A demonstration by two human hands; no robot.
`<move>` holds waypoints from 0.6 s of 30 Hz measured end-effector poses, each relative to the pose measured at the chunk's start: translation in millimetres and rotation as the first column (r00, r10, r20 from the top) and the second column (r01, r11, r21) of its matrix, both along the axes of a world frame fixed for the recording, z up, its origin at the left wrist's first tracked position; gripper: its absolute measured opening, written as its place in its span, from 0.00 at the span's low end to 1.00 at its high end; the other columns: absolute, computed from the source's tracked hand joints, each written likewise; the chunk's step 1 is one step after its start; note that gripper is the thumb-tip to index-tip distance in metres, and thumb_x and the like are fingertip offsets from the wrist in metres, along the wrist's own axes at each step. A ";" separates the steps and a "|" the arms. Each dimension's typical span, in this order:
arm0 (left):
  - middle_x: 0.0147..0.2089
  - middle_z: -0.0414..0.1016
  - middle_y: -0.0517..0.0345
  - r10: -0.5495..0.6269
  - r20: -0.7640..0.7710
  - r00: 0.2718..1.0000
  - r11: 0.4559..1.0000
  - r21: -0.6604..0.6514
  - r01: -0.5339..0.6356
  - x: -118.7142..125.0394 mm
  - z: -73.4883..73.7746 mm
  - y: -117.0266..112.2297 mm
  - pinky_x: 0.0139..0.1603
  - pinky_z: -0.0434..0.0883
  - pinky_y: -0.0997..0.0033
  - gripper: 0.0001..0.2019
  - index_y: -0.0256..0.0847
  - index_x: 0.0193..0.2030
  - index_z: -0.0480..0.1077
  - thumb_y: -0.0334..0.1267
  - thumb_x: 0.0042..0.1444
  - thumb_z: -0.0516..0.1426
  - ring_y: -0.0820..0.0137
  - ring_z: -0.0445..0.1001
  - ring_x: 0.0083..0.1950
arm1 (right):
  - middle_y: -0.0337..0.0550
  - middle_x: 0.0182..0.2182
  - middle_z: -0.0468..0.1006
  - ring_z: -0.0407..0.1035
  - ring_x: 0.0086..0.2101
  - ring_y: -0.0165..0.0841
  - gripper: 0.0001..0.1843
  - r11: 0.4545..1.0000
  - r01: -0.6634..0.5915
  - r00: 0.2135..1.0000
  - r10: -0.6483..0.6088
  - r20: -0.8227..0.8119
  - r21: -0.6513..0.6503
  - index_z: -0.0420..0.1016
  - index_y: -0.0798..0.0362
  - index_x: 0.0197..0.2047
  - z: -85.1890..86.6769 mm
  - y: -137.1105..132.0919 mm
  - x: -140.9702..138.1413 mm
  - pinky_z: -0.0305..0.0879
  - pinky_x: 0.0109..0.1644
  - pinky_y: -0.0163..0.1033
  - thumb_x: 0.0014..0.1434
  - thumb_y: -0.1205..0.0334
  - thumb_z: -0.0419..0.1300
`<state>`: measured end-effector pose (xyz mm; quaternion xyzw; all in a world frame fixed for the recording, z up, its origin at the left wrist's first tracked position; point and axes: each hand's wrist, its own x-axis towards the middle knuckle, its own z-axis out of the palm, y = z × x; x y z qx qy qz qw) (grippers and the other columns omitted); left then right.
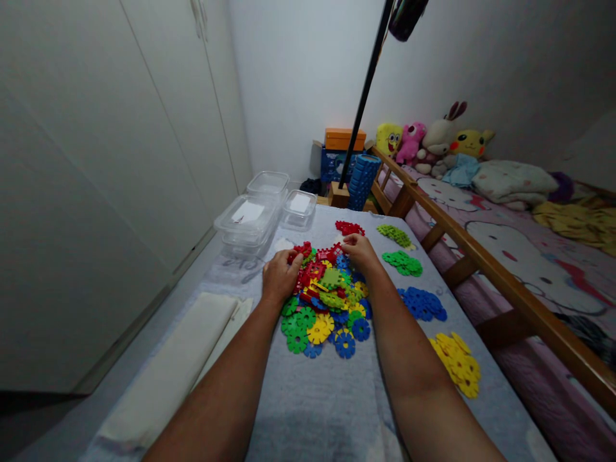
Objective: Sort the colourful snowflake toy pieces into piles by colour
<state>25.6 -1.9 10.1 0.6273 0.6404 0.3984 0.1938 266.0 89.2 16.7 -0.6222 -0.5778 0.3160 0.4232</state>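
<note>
A mixed heap of red, green, yellow and blue plastic snowflake pieces lies in the middle of a table covered by a grey cloth. My left hand rests on the heap's far left edge, fingers curled on a red piece. At the heap's far right edge my right hand has its fingers pinched on red pieces. Sorted piles lie to the right: red, light green, green, blue and yellow.
Three clear plastic boxes stand at the table's far left. A folded white cloth lies along the left edge. A wooden bed rail runs on the right, with plush toys behind. A black pole rises beyond the table.
</note>
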 end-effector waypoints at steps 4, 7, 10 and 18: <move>0.53 0.81 0.51 0.005 -0.010 1.000 1.000 0.003 -0.005 0.3 0.8 0.1 0.62 0.67 0.59 0.17 0.44 0.47 0.76 0.49 0.67 0.50 0.60 0.76 0.57 | 0.33 0.22 0.71 0.61 0.23 0.28 0.16 0.997 -0.064 0.979 0.056 -0.195 -0.037 0.76 0.53 0.34 11.5 -7.1 -1.0 0.57 0.28 0.34 0.38 0.57 0.65; 0.53 0.81 0.51 0.008 -0.008 1.000 1.000 0.000 -0.008 0.5 0.6 0.3 0.62 0.67 0.58 0.17 0.44 0.47 0.76 0.49 0.67 0.50 0.60 0.76 0.57 | 0.33 0.20 0.71 0.58 0.21 0.27 0.16 0.989 -0.134 0.967 0.119 -0.225 -0.056 0.77 0.53 0.32 20.6 -13.0 -1.6 0.53 0.25 0.35 0.38 0.56 0.64; 0.53 0.81 0.51 0.005 -0.008 1.000 1.000 -0.004 -0.005 0.4 -0.4 0.4 0.62 0.67 0.58 0.17 0.44 0.48 0.76 0.50 0.67 0.50 0.59 0.76 0.57 | 0.33 0.20 0.70 0.59 0.21 0.28 0.14 0.990 -0.140 0.967 0.136 -0.215 -0.005 0.76 0.52 0.31 25.2 -14.6 -1.2 0.55 0.25 0.35 0.40 0.55 0.64; 0.53 0.81 0.51 0.000 0.011 1.000 1.000 -0.005 0.001 0.6 2.2 -2.0 0.62 0.67 0.58 0.17 0.43 0.48 0.76 0.49 0.67 0.50 0.59 0.76 0.57 | 0.41 0.28 0.77 0.70 0.33 0.36 0.05 0.956 0.064 0.996 -0.081 0.046 0.285 0.74 0.51 0.29 18.1 3.9 3.8 0.67 0.42 0.41 0.47 0.60 0.61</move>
